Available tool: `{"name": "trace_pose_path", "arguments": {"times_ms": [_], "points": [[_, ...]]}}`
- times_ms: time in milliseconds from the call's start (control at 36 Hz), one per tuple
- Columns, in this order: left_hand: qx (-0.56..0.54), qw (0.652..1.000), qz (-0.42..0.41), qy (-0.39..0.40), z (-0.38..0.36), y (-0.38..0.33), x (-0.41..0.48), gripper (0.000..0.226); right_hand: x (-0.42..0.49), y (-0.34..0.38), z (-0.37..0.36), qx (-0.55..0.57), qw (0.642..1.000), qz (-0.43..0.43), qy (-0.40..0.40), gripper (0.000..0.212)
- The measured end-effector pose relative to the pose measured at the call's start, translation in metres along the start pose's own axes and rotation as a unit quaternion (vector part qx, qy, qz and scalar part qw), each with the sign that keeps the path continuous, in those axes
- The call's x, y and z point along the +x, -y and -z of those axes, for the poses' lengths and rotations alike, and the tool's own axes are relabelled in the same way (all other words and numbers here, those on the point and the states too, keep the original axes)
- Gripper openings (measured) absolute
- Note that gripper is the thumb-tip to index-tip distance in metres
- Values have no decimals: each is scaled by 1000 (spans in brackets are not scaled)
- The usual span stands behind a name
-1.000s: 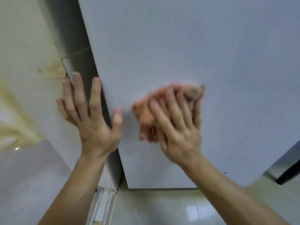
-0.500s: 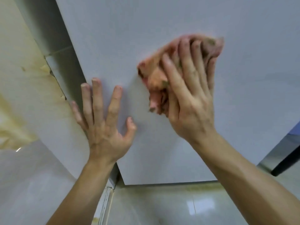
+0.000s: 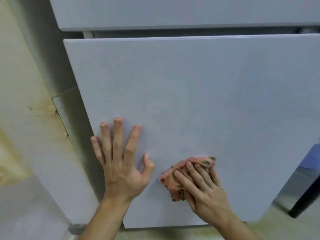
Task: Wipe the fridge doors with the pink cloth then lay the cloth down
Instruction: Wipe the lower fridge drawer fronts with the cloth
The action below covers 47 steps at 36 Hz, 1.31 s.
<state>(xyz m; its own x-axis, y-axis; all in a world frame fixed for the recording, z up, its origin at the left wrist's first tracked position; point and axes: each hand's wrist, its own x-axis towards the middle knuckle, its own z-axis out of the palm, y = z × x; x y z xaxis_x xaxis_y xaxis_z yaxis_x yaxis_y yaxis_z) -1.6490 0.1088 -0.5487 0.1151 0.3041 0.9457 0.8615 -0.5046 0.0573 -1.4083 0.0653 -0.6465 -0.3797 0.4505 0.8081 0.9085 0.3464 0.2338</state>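
Pink, dotted with small green and red marks, the cloth (image 3: 170, 181) is bunched against the lower door (image 3: 190, 101), at about 5 o'clock on its face and a little above its bottom edge. Over the wad lies the right hand (image 3: 206, 191), fingers bent round the top of it and pressing it to the panel. The thumb is hidden, so its grip cannot be told. Cloth sticks out past the fingertips at 12 o'clock and beside the hand at 9 o'clock.

Flat on the same door, at 7 o'clock on its face and near its left edge, is the left hand (image 3: 121, 163). Its fingers are straight and splayed, pointing to 12 o'clock, with the thumb out toward 3 o'clock and its tip bent onto the panel. It holds nothing. From this hand the cloth is at 3 o'clock, near the thumb but apart from it.

Both doors are plain pale grey. A dark gap at 12 o'clock parts the lower one from the upper door (image 3: 173, 13). At 9 o'clock stands a cream wall (image 3: 19, 70) with a yellowish, peeling patch, and at 8 o'clock is pale floor (image 3: 26, 213). Past the door's right edge, at 4 o'clock, a dark bar (image 3: 304, 196) slants down.
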Motion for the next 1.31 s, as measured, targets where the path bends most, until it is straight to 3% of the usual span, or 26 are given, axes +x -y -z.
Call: {"name": "trace_pose_path", "arguments": {"times_ms": [167,306,389,500,722,861,944,1111,1306], "points": [[3,1000,11,4,1,-7,0,79,39,4,20,9,998,-49,-40,72],[15,1000,-6,7,-3,-20,-5,78,130,2,55,62,971,-167,-157,56],[11,1000,1,8,-6,-25,-3,78,148,2,60,70,961,-190,-188,51],[8,1000,0,8,-6,-26,0,85,125,3,46,55,968,-163,-182,52],[8,1000,0,8,-8,-27,0,83,-16,-1,-7,-8,998,-54,-22,71],[11,1000,4,7,-11,-30,0,80,-11,-3,4,-7,998,-56,-1,77],[13,1000,0,9,-13,-33,0,82,19,-6,22,14,997,-68,-26,77],[18,1000,10,7,-17,-43,1,79,123,-21,66,56,967,-191,-162,61],[1,1000,-3,-2,-20,-53,6,80,94,-22,45,31,972,-158,-174,56]]}}
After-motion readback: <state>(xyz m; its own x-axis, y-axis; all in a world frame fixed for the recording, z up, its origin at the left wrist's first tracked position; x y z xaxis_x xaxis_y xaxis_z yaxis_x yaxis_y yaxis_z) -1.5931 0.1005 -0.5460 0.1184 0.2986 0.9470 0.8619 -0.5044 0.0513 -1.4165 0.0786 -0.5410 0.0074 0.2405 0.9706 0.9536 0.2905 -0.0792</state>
